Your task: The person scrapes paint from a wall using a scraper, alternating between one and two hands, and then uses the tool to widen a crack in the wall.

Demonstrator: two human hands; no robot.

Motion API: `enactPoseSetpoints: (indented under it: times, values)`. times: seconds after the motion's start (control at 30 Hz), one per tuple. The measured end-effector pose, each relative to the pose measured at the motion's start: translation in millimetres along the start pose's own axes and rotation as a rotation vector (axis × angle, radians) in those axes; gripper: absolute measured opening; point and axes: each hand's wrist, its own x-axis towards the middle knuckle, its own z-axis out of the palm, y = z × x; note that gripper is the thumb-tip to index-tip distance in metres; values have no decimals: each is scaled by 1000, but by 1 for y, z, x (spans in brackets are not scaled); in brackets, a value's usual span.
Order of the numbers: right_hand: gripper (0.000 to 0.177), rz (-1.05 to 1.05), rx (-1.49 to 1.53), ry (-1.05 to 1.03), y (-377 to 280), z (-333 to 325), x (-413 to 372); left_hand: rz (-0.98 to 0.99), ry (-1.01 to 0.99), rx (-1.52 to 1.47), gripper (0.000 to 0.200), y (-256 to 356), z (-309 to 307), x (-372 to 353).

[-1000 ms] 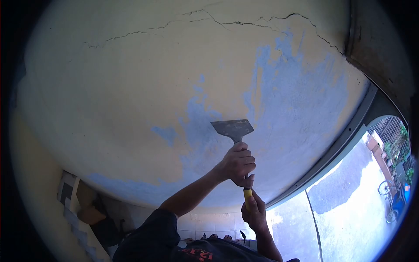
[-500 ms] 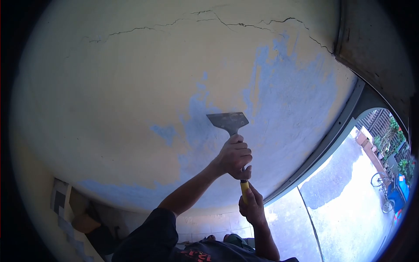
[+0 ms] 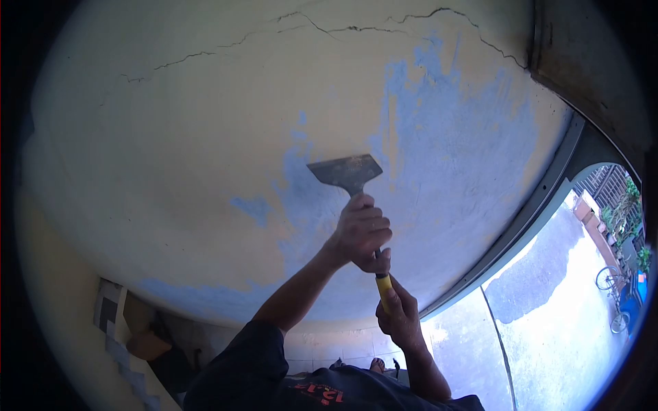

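Note:
A long-handled scraper [image 3: 346, 171] with a wide dark blade lies against the wall [image 3: 171, 151], or very close to it. My left hand [image 3: 362, 233] is wrapped round its shaft just below the blade. Lower down, my right hand [image 3: 399, 314] grips the yellow handle end [image 3: 384, 283]. Around the blade, cream paint borders an irregular blue-grey patch [image 3: 452, 137] where the coating is gone. The blade sits by the left part of this patch, below a strip of cream.
A jagged crack [image 3: 353, 29] crosses the upper wall. At the right, a dark frame [image 3: 507, 240] edges an opening onto a sunlit concrete floor [image 3: 548, 329], with a bicycle [image 3: 610, 298] beyond. A checkered grey-and-white post [image 3: 113, 322] and dark items stand at lower left.
The scraper and both hands have shifted slightly up and left in view, the blade tilting a little. The camera view has also moved somewhat; both hands keep their grip.

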Motion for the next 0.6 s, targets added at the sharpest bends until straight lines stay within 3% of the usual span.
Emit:
enactPoseSetpoints:
  times: [0.4, 0.6]
  values:
    - [61, -65, 22, -67, -16, 6, 13, 26, 2, 36, 23, -15, -21, 30]
    - [63, -85, 32, -64, -1, 3, -2, -53, -18, 0, 22, 1, -9, 9]
